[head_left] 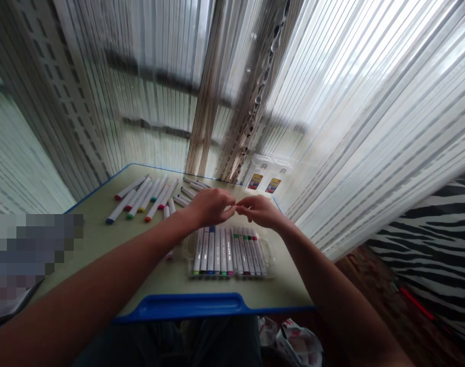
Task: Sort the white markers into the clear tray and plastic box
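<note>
My left hand point(214, 206) and my right hand point(261, 211) meet fingertip to fingertip above the far end of a clear plastic marker case point(271, 260). The fingers of both hands are pinched together; anything between them is too small or hidden to make out. Below them, a row of white markers point(217, 251) with coloured ends lies side by side in the case. My left wrist passes over a few loose markers point(171, 205). Part of the case's far edge is hidden by my hands.
Several loose white markers point(140, 198) with coloured caps lie on the left of the blue-edged table point(98, 255). At the back right, a clear case lid point(261, 165) with two labels stands by the string curtain point(156, 102). Plastic bags point(299, 342) are below.
</note>
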